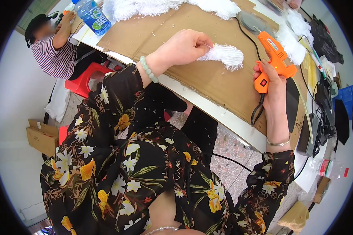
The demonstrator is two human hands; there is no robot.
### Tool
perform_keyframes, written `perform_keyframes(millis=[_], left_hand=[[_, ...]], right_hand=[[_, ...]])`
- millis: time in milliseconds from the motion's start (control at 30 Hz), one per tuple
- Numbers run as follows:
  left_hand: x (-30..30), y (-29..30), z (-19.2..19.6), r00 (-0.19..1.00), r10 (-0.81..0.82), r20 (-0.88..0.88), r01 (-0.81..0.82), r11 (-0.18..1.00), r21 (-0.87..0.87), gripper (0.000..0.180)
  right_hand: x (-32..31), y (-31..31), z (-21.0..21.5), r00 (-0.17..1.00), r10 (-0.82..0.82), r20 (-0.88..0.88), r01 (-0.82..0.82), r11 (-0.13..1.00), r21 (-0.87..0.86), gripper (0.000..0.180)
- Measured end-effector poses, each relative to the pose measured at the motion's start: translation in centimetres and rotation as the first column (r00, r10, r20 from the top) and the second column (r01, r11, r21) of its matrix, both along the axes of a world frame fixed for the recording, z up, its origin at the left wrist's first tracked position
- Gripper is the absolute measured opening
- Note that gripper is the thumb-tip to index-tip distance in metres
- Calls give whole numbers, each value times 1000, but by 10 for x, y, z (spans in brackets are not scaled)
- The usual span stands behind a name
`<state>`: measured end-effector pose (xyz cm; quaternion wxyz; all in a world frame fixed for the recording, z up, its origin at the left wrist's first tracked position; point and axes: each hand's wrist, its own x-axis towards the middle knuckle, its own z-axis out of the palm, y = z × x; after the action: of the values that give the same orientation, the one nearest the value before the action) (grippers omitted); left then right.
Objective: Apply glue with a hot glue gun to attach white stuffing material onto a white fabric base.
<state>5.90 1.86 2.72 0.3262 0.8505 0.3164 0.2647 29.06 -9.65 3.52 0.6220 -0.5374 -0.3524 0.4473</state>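
My right hand (271, 80) is wrapped round the handle of an orange hot glue gun (276, 55), held over the right part of the cardboard. Its black cord hangs from the base of the handle. At the middle of the table, my left hand (188, 46) pinches the left end of a small white fringed fabric piece (227, 56). That piece is ribbed, with frayed edges, and its right end reaches over the cardboard sheet (145, 39). The glue gun is apart from the fabric.
White fringed material (141, 7) lies along the far edge, near a blue-labelled bottle (92, 17). Glue sticks (304, 105), black cords and a dark power strip (308, 135) crowd the right side. Another person (55, 51) sits at the far left by a red stool (84, 80).
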Motion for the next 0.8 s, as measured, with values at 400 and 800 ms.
perform_keyframes(millis=[400, 800], left_hand=[[0, -3, -6, 999, 13, 35, -13, 1000, 14, 14], [4, -6, -8, 996, 32, 85, -39, 996, 80, 19]], right_hand=[[-1, 0, 1, 1000, -2, 26, 1, 1000, 11, 29], [3, -1, 3, 999, 11, 43, -11, 1000, 17, 25]])
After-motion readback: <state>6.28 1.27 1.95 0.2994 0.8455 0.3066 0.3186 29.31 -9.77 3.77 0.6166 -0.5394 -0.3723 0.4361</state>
